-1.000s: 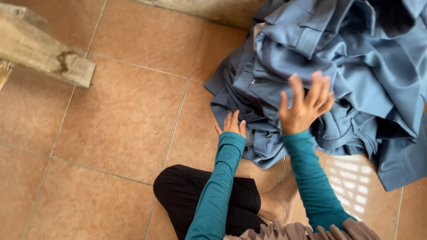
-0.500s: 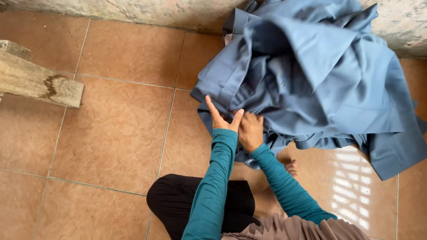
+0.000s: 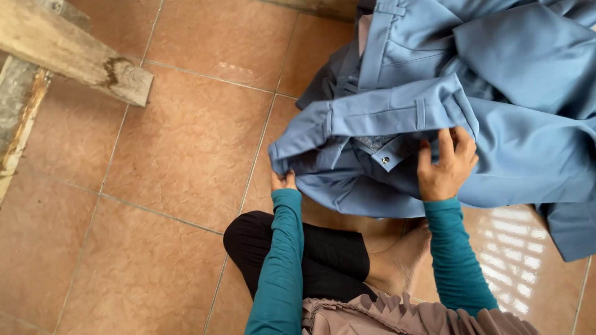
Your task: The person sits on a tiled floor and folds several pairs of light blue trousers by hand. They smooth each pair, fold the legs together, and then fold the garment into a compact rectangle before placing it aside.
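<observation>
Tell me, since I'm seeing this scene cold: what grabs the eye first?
The heap of blue trousers fills the upper right of the tiled floor. Both hands pinch its waistband: the left hand at the left end, the right hand near a small button. A weathered wooden beam juts in at upper left.

left: bare tile floor [image 3: 186, 142], lots of room for a hand; far left: wooden beam [image 3: 68, 53] in the way | right: big pile of blue trousers [image 3: 496, 80] fills the space, covers the floor there | bottom: the person's folded legs [image 3: 323, 254] and bare foot [image 3: 397, 263] block the way
</observation>
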